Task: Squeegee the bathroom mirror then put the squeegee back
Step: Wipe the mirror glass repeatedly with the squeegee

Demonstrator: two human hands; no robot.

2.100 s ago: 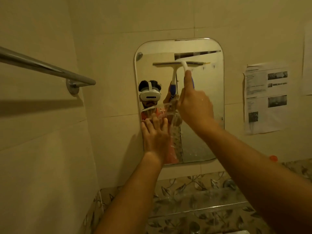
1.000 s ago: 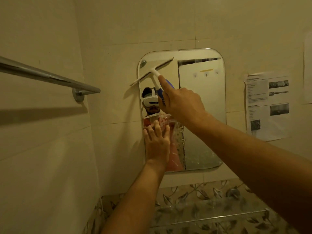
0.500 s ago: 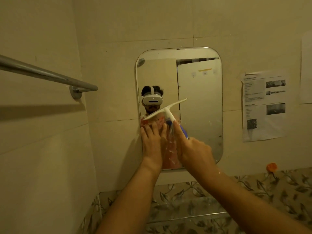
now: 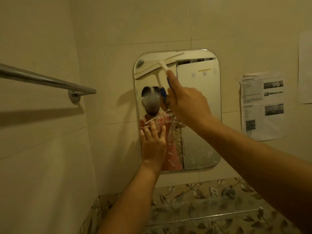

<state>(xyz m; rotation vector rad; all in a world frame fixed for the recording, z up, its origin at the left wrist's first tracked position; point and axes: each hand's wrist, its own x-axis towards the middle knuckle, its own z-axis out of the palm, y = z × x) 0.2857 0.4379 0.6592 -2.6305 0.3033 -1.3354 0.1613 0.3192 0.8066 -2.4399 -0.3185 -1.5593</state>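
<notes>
My right hand (image 4: 189,105) is closed around the squeegee (image 4: 159,65) handle, index finger stretched up along the blue grip. The white blade sits against the top-left part of the mirror (image 4: 199,102), tilted, its left end lower near the mirror's left edge and its right end up by the top rim. The blade is a bit motion-blurred, so I can't tell exact contact along its full length. My left hand (image 4: 153,144) is open, fingers spread, palm flat on the lower-left edge of the mirror, partly overlapping the glass and the wall tile beside it. Water streaks and droplets show on the glass just right of my left hand and in the lower part of the mirror. The upper right of the glass looks clear. A chrome towel bar (image 4: 49,81) runs along the left wall, well apart from the mirror. A printed paper sheet (image 4: 262,105) is stuck on the wall right of the mirror. Below the mirror is a band of leaf-pattern tile (image 4: 194,193).
</notes>
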